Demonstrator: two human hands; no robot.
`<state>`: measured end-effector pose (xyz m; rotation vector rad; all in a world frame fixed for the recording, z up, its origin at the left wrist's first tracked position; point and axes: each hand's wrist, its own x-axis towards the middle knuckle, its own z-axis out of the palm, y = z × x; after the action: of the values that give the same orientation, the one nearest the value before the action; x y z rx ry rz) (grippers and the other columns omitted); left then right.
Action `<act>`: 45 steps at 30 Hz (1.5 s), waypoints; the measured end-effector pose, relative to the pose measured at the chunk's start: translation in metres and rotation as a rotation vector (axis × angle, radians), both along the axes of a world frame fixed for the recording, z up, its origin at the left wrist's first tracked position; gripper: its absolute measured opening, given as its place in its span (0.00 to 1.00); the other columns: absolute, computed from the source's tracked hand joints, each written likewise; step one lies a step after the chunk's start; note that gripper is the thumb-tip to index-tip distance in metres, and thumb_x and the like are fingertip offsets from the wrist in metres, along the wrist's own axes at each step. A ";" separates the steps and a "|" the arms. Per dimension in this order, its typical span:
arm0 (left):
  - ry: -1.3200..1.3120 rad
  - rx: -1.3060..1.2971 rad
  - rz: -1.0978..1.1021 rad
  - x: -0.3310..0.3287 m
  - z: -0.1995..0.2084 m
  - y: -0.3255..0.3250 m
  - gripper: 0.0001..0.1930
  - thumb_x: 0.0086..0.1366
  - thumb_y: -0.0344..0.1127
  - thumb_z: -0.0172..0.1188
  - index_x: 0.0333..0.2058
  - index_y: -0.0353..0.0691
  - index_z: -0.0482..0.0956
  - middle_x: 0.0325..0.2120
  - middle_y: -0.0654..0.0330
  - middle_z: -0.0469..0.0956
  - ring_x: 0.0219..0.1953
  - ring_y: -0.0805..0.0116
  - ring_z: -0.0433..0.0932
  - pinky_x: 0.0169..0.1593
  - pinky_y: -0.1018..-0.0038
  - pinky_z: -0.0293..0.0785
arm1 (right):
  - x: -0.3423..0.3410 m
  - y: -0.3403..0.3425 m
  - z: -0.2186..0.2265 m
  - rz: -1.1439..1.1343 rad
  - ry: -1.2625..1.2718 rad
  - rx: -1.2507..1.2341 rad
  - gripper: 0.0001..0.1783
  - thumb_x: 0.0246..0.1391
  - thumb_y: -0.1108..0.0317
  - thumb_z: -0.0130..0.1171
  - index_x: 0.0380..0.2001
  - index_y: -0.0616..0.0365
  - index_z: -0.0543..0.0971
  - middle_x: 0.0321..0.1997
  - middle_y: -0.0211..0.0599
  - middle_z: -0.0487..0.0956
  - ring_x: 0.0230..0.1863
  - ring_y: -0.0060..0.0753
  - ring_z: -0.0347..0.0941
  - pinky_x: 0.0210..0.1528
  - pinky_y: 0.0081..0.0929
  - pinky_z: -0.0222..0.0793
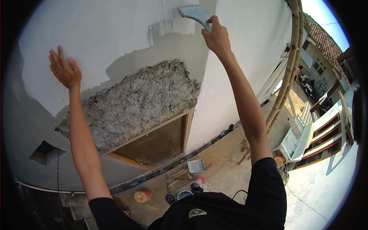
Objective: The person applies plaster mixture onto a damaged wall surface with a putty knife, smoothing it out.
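Note:
My right hand (217, 36) is raised high and grips the handle of a wide paintbrush (194, 13), grey all over. The brush head points left, against or close to the pale wall (115, 23) near its corner; I cannot tell whether the bristles touch. My left hand (66, 71) rests on the white part of the wall, its fingers spread and nothing in it. Between my arms lies a rough, broken patch of bare masonry (142, 101), edged by a damp-looking grey coat (130, 63) with streaky brush marks above it.
Below the rough patch sits a wood-framed window (157, 142). Down by my feet are a bucket (184, 194), a tray (196, 166) and a reddish tub (142, 196). Bamboo poles (289, 73) rise at the right, before a white bench (297, 138). A dark square hole (46, 152) opens at left.

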<state>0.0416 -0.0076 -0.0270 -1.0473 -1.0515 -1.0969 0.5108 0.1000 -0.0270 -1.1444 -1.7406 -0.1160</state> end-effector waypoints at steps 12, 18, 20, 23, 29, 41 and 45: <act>-0.062 -0.038 -0.008 -0.008 0.000 -0.004 0.30 0.65 0.42 0.42 0.67 0.57 0.60 0.69 0.57 0.53 0.70 0.55 0.52 0.70 0.52 0.44 | 0.005 -0.016 -0.090 -0.143 -0.552 -0.287 0.14 0.46 0.76 0.51 0.39 0.63 0.73 0.31 0.55 0.79 0.33 0.58 0.78 0.34 0.48 0.74; -0.061 -0.047 -0.023 -0.007 -0.003 -0.002 0.30 0.65 0.42 0.43 0.67 0.56 0.59 0.69 0.56 0.53 0.71 0.54 0.51 0.70 0.52 0.42 | -0.003 -0.020 0.006 -0.120 -0.380 -0.142 0.16 0.43 0.74 0.54 0.38 0.60 0.81 0.38 0.52 0.81 0.40 0.55 0.78 0.43 0.46 0.74; -0.061 -0.049 -0.020 -0.009 -0.002 -0.004 0.30 0.65 0.42 0.43 0.67 0.56 0.59 0.69 0.56 0.53 0.71 0.54 0.51 0.70 0.52 0.42 | -0.007 -0.023 0.023 -0.166 -0.348 -0.129 0.20 0.44 0.72 0.55 0.43 0.58 0.82 0.40 0.52 0.81 0.41 0.55 0.78 0.44 0.44 0.74; -0.064 -0.039 -0.013 -0.010 -0.001 -0.005 0.31 0.64 0.41 0.44 0.67 0.57 0.59 0.69 0.56 0.54 0.70 0.55 0.53 0.70 0.53 0.43 | -0.013 -0.022 0.013 -0.202 -0.264 -0.019 0.20 0.46 0.71 0.54 0.45 0.57 0.80 0.36 0.52 0.82 0.37 0.55 0.79 0.40 0.47 0.74; -0.057 -0.022 -0.018 -0.007 0.000 -0.003 0.32 0.62 0.40 0.45 0.67 0.57 0.59 0.69 0.57 0.55 0.70 0.56 0.54 0.70 0.53 0.44 | -0.011 -0.020 -0.058 -0.189 -0.524 -0.102 0.08 0.44 0.75 0.50 0.31 0.60 0.75 0.26 0.55 0.79 0.31 0.58 0.78 0.34 0.51 0.74; -0.058 -0.029 -0.014 -0.009 -0.001 -0.003 0.32 0.62 0.40 0.45 0.67 0.57 0.59 0.69 0.57 0.55 0.70 0.56 0.54 0.70 0.53 0.44 | -0.026 -0.035 0.023 -0.148 -0.280 -0.011 0.17 0.44 0.73 0.52 0.39 0.59 0.82 0.33 0.51 0.82 0.36 0.55 0.79 0.40 0.46 0.74; -0.060 -0.019 -0.020 -0.007 -0.003 0.001 0.31 0.62 0.41 0.45 0.67 0.57 0.60 0.69 0.57 0.55 0.70 0.56 0.54 0.70 0.53 0.45 | -0.034 -0.028 -0.002 -0.209 -0.380 0.102 0.10 0.45 0.75 0.50 0.33 0.63 0.76 0.27 0.50 0.80 0.30 0.56 0.78 0.34 0.52 0.72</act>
<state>0.0345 -0.0067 -0.0297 -1.0474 -1.1029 -1.1421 0.4767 0.0716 -0.0291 -1.2859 -1.9115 -0.5759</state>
